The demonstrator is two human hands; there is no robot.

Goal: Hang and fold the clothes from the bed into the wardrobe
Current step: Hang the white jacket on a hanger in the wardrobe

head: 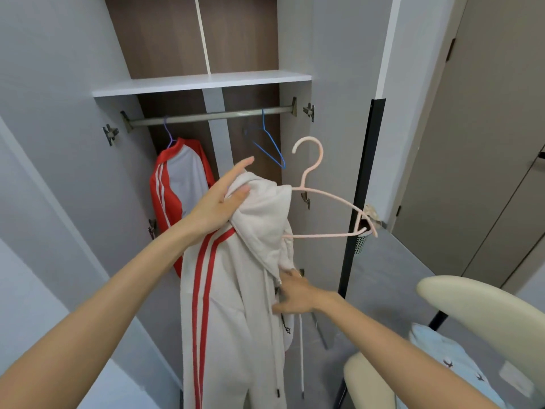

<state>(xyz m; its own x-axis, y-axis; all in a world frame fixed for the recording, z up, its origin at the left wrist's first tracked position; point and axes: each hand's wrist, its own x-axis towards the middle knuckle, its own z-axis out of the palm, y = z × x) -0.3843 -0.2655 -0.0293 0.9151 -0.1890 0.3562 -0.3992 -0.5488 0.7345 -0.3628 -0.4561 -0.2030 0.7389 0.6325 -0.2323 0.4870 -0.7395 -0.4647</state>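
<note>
The white hooded jacket with red stripes (236, 305) is being held up in front of the open wardrobe, its long axis hanging straight down below the left grip (219, 199). Its shoulder and hood fabric is being pinched between that grip's thumb and fingers, the forefinger being kept straighter above the cloth.

The pale pink plastic hanger (320, 154) is being carried half inside the garment. One arm is being hidden under the shoulder at the left grip, while the other arm and the hook are being left bare, jutting out to its right.

The right grip (298, 293) is being held against the jacket's open front edge, lower than and right of the left grip. Whether cloth is being pinched there cannot be told, the fingertips being covered by fabric. The bare hanger arm is being held directly above the right grip, so that hand is judged the nearer one for drawing the second shoulder over it.

The grey metal rail (212, 115) is being seen above and beyond the left grip.
</note>
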